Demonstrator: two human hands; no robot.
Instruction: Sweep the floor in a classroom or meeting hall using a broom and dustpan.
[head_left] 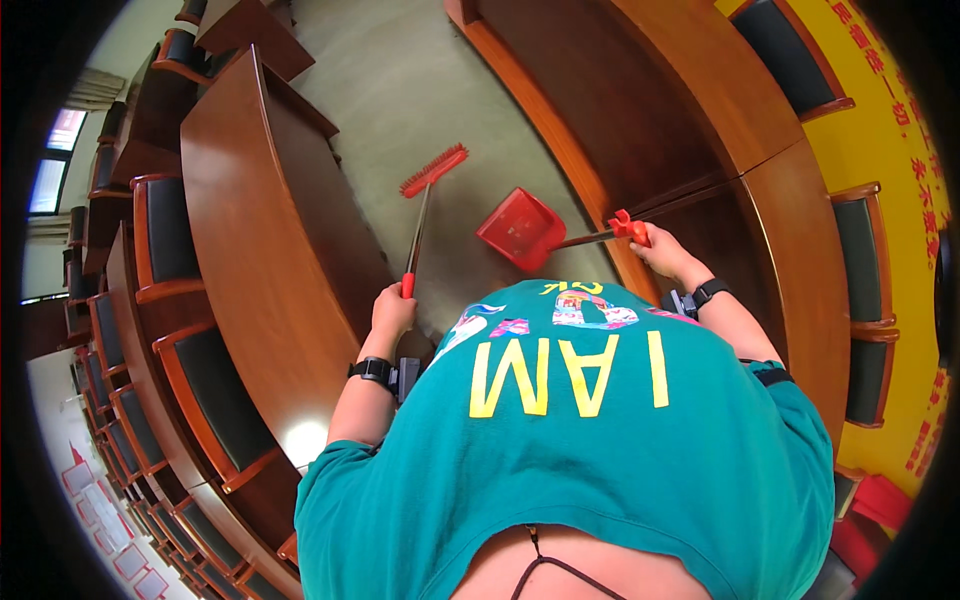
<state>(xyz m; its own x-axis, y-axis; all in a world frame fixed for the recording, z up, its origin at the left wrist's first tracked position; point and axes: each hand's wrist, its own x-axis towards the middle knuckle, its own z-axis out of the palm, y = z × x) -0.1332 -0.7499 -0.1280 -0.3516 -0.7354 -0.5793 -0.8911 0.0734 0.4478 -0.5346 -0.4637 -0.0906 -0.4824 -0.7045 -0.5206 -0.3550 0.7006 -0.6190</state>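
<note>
- Far left: rows of dark-seated wooden chairs [170,235] tucked in behind a long curved wooden desk [270,230]. The desk's edge borders the left side of a narrow aisle of grey floor [420,90].
- Left hand [392,312], a black wrist strap below it, is wrapped tight round the red grip at the end of a broom handle. Fingers fully closed on it; no slack visible.
- The red broom [425,200] runs from that hand forward and slightly right. Its bristle head rests on or just over the floor, well ahead of the body, near the desk's side. Held at the far end of the handle, probably to give reach down the aisle without bending.
- Centre: red dustpan [520,228], tilted, mouth facing toward the broom head; the two are near but apart. Whether its lip touches the floor cannot be told.
- The dustpan's long handle slants right and up to the right hand [655,250], which is closed round the red grip at the top. The long handle likely lets the pan sit low while the person stands.
- Foreground: teal shirt [580,450] with yellow lettering fills the lower frame.
- Right: a second curved wooden desk [720,150], more chairs, then a yellow wall [900,130].
</note>
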